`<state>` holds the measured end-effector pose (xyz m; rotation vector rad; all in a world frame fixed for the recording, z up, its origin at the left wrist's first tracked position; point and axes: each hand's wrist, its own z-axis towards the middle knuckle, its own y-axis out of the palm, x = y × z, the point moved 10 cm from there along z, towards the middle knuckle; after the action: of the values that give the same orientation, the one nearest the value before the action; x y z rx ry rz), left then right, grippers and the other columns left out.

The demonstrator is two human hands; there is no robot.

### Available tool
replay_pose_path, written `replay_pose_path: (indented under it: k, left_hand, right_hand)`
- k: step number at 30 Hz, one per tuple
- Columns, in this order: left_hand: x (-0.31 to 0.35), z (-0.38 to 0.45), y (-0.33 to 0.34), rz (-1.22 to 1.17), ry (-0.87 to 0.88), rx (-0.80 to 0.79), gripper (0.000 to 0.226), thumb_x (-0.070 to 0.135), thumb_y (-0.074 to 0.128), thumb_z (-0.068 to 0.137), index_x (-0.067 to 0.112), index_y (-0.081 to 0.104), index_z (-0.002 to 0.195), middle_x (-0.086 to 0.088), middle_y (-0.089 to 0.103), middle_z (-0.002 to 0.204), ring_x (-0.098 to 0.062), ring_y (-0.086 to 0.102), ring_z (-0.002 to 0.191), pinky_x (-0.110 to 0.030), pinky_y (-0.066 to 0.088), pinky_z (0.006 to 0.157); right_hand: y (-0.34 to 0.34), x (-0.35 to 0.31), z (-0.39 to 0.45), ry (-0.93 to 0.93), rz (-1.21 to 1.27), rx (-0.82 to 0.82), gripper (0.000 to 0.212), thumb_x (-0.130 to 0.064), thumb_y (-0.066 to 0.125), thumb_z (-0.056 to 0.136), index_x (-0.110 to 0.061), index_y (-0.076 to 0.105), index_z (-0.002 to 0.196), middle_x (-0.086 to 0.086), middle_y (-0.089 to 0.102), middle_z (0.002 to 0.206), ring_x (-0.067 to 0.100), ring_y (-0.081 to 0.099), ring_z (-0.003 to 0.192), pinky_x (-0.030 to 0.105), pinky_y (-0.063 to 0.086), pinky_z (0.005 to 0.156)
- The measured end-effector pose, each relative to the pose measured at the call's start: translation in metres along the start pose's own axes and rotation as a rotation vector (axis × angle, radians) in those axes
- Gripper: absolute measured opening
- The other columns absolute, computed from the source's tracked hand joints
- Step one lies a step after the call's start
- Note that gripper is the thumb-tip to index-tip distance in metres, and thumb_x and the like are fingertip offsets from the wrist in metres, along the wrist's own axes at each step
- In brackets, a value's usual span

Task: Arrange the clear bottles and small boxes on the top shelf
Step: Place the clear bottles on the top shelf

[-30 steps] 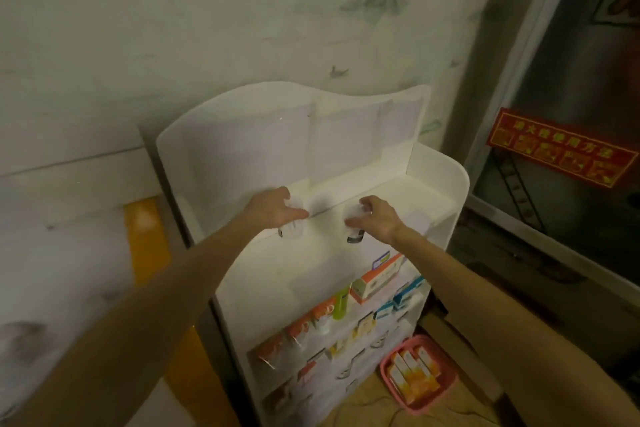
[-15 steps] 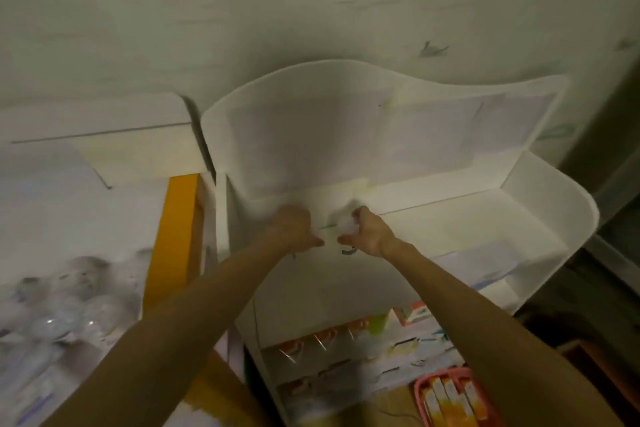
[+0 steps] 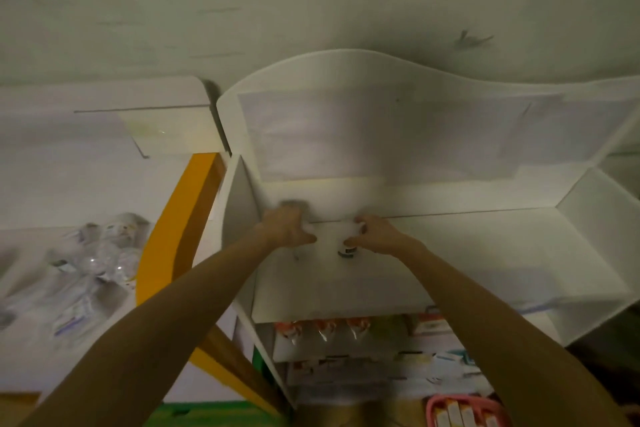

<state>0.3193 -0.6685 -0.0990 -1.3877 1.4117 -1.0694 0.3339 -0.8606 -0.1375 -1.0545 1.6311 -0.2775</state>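
Both my hands reach onto the white top shelf (image 3: 485, 253) of a display rack, near its back left corner. My left hand (image 3: 285, 227) grips a small clear bottle, mostly hidden under the fingers, close to the shelf's left wall. My right hand (image 3: 374, 234) grips another small clear bottle (image 3: 348, 246) with a dark band at its base, held just above or on the shelf floor. The two hands are a short gap apart. No small boxes are visible on the top shelf.
Lower shelves (image 3: 363, 340) hold orange and white boxes and tubes. A pink basket (image 3: 464, 412) with orange boxes sits on the floor at lower right. A white table at left carries a heap of clear bottles (image 3: 93, 260). An orange post (image 3: 180, 218) stands beside the rack.
My view has swung left and closer to the rack. Both hands with their bottles have moved toward the back left corner of the top shelf and closer together.
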Motion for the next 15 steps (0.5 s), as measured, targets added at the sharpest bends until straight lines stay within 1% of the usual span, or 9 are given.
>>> replay_pose_path:
  k: [2,3,5,6,7,9,11,14,15]
  left_hand:
    - [-0.003,-0.006,0.003,0.028,-0.069,0.002,0.075,0.073,0.052,0.084,0.013,0.058,0.128,-0.008,0.060,0.129,-0.028,0.058,0.116,-0.037,0.048,0.094]
    - [-0.005,-0.008,0.003,0.040,-0.095,0.010,0.074,0.076,0.048,0.084,0.012,0.062,0.120,-0.008,0.063,0.120,-0.027,0.061,0.108,-0.036,0.050,0.091]
    - [-0.004,-0.014,-0.001,0.057,-0.127,0.039,0.076,0.077,0.041,0.086,0.009,0.067,0.106,-0.006,0.064,0.096,-0.025,0.064,0.093,-0.034,0.053,0.081]
    - [-0.003,-0.017,-0.006,0.054,-0.133,0.059,0.075,0.077,0.038,0.088,0.008,0.066,0.104,-0.005,0.062,0.090,-0.025,0.065,0.089,-0.034,0.053,0.078]
    - [-0.002,-0.019,-0.012,0.051,-0.130,0.086,0.073,0.075,0.036,0.090,0.009,0.065,0.105,-0.005,0.063,0.093,-0.025,0.065,0.090,-0.034,0.054,0.078]
    - [0.000,-0.025,-0.031,0.057,-0.107,0.157,0.069,0.070,0.036,0.093,0.010,0.062,0.116,-0.009,0.065,0.111,-0.028,0.064,0.101,-0.038,0.053,0.087]
    - [-0.001,-0.031,-0.057,0.078,-0.074,0.247,0.065,0.066,0.039,0.094,0.011,0.060,0.122,-0.011,0.063,0.122,-0.029,0.060,0.109,-0.039,0.051,0.091]
    - [-0.001,-0.041,-0.094,0.108,0.002,0.355,0.054,0.059,0.041,0.095,0.018,0.059,0.124,-0.009,0.063,0.122,-0.029,0.059,0.109,-0.041,0.050,0.091]
    - [-0.002,-0.045,-0.104,0.114,0.022,0.380,0.049,0.058,0.042,0.095,0.020,0.060,0.120,-0.008,0.064,0.118,-0.028,0.059,0.105,-0.041,0.049,0.090]
  right_hand:
    - [-0.001,-0.002,-0.002,-0.033,0.002,0.002,0.075,-0.040,0.076,0.083,-0.011,0.041,0.143,0.008,0.055,0.126,0.019,0.054,0.099,0.028,0.044,0.081]
    - [0.000,-0.003,-0.003,-0.047,-0.003,-0.005,0.073,-0.039,0.075,0.084,-0.010,0.041,0.143,0.008,0.055,0.126,0.020,0.054,0.101,0.028,0.043,0.082]
    - [0.001,-0.004,-0.005,-0.068,0.017,-0.006,0.076,-0.042,0.073,0.085,-0.010,0.039,0.145,0.010,0.051,0.136,0.023,0.053,0.114,0.027,0.041,0.087]
    - [0.000,-0.004,-0.006,-0.070,0.040,0.010,0.079,-0.045,0.072,0.085,-0.010,0.036,0.146,0.009,0.048,0.142,0.025,0.051,0.122,0.028,0.041,0.091]
    - [-0.003,-0.005,-0.007,-0.075,0.051,0.044,0.081,-0.049,0.070,0.085,-0.010,0.034,0.147,0.008,0.045,0.146,0.025,0.048,0.128,0.030,0.042,0.096]
    - [-0.014,-0.009,-0.009,-0.094,0.042,0.159,0.077,-0.051,0.065,0.088,-0.012,0.035,0.147,0.007,0.044,0.148,0.024,0.047,0.131,0.037,0.042,0.104]
    - [-0.031,-0.018,-0.014,-0.127,0.034,0.292,0.065,-0.045,0.064,0.091,-0.015,0.039,0.143,0.006,0.049,0.143,0.024,0.050,0.127,0.040,0.043,0.103]
    - [-0.049,-0.044,-0.025,-0.188,0.029,0.420,0.058,-0.037,0.063,0.091,-0.018,0.041,0.141,0.006,0.054,0.138,0.025,0.052,0.124,0.042,0.045,0.102]
    - [-0.053,-0.053,-0.029,-0.201,0.026,0.447,0.057,-0.036,0.062,0.091,-0.017,0.042,0.141,0.005,0.054,0.137,0.025,0.052,0.123,0.042,0.045,0.102]
